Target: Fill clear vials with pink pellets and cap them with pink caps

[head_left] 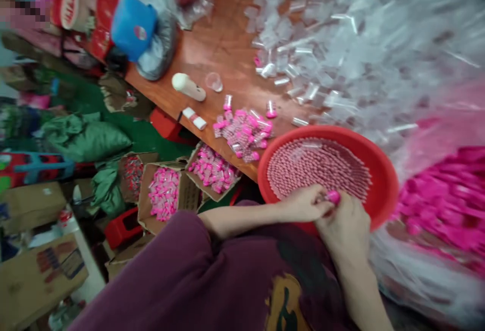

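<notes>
Over the near rim of a red basin (384,184), my two hands meet. My left hand (305,203) is closed around a small clear vial, mostly hidden by the fingers. At the vial's end shows a bright pink cap (333,197), pinched by the closed fingers of my right hand (346,222). Small pink beads (314,167) fill much of the basin, and a clear tube lies on top of them. To the left of the basin, a pile of bead-filled vials with pink caps (244,131) lies on the wooden table (231,28).
Loose clear tubes (314,53) cover the table's far right. A bag of pink caps (447,204) stands at right. A cream bottle (188,87), a clear cup (214,82) and a blue container (132,25) sit leftward. Below are cardboard boxes (185,189) of capped vials.
</notes>
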`<move>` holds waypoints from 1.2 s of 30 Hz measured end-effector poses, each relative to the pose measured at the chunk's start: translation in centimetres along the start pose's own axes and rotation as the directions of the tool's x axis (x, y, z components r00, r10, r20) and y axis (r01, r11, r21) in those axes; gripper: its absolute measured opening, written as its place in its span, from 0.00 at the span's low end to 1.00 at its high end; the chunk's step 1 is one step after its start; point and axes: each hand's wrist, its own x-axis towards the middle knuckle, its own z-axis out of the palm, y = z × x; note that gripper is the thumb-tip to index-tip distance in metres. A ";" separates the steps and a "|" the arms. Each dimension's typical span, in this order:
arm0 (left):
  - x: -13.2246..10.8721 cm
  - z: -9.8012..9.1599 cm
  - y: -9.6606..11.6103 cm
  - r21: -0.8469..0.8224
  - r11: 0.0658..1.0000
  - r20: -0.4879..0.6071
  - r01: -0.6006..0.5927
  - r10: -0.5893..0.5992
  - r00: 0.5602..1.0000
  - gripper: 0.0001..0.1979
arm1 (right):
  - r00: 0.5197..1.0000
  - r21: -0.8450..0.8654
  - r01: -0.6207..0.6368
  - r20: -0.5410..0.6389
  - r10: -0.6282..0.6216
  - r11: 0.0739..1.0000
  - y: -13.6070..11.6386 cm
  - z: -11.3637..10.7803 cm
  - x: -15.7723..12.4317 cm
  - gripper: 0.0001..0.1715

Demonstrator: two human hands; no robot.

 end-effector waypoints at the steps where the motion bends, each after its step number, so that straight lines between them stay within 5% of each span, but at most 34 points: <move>1: 0.0 -0.2 -0.2 0.017 1.000 -0.007 0.016 -0.016 1.000 0.10 | 0.999 -0.016 0.045 -0.001 -0.045 0.999 0.1 0.1 0.2 0.20; 8: -0.5 -2.0 0.0 0.108 0.989 -0.046 0.097 -0.092 0.995 0.13 | 0.982 -0.046 0.154 0.116 -0.148 0.987 -0.7 0.6 1.1 0.19; 14: -1.7 -2.7 -0.6 -0.006 1.000 -0.168 0.029 -0.030 0.985 0.08 | 0.965 0.080 0.009 0.259 -0.029 0.997 -3.0 0.8 1.2 0.14; 26: -0.8 -2.3 -3.6 -0.020 0.998 -0.124 0.057 -0.059 0.991 0.03 | 0.932 0.131 -0.176 0.342 0.122 0.976 -3.7 3.2 -0.5 0.17; 28: -0.7 -2.7 -3.8 0.001 0.998 -0.132 0.070 -0.070 0.989 0.02 | 0.900 0.216 -0.245 0.413 0.139 0.945 -3.9 3.5 -1.0 0.24; 30: -0.8 -4.2 -3.7 0.046 0.998 -0.188 0.040 -0.031 0.982 0.03 | 0.876 0.356 -0.303 0.469 0.111 0.884 -3.8 4.0 -1.5 0.43; 32: -0.9 -7.3 -3.3 0.141 0.989 -0.325 -0.052 0.096 0.941 0.07 | 0.870 0.489 -0.360 0.484 0.096 0.794 -3.5 4.7 -1.4 0.57; 36: -1.1 -15.6 -1.6 0.478 0.869 -0.580 -0.126 0.420 0.698 0.16 | 0.907 0.574 -0.381 0.384 0.173 0.724 -3.1 6.4 1.6 0.38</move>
